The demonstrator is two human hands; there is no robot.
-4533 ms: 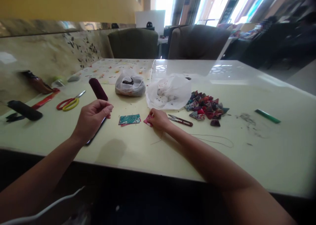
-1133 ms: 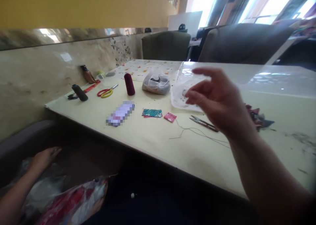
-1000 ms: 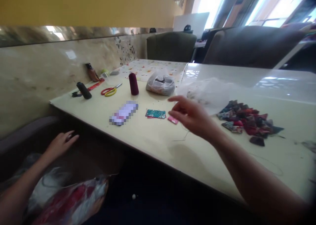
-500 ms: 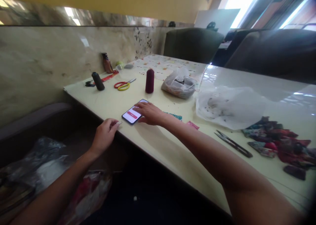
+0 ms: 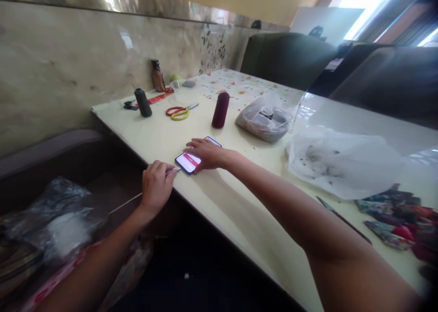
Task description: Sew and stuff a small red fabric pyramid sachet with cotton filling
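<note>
A phone [image 5: 188, 162] with a lit screen lies on the pale table [image 5: 239, 202] near its front edge. My right hand [image 5: 205, 153] rests over the phone with its fingers spread, covering part of the screen. At the phone's lower left corner, my left hand [image 5: 158, 179] pinches the white end of a thin cable [image 5: 126, 203], which trails down to the left. Whether the cable's tip touches the phone cannot be made out. Behind the phone stands a dark red thread cone [image 5: 221, 110].
Red and yellow scissors [image 5: 179, 112] and a dark thread cone [image 5: 143, 103] lie back left. A tied plastic bag [image 5: 265, 119], a white plastic bag [image 5: 342, 161], thread snips [image 5: 342, 218] and patterned fabric pieces [image 5: 393, 234] are on the right.
My left hand has moved right, closer to the phone's corner, and the cable behind it now shows. My right hand stays over the phone. The view has shifted slightly.
</note>
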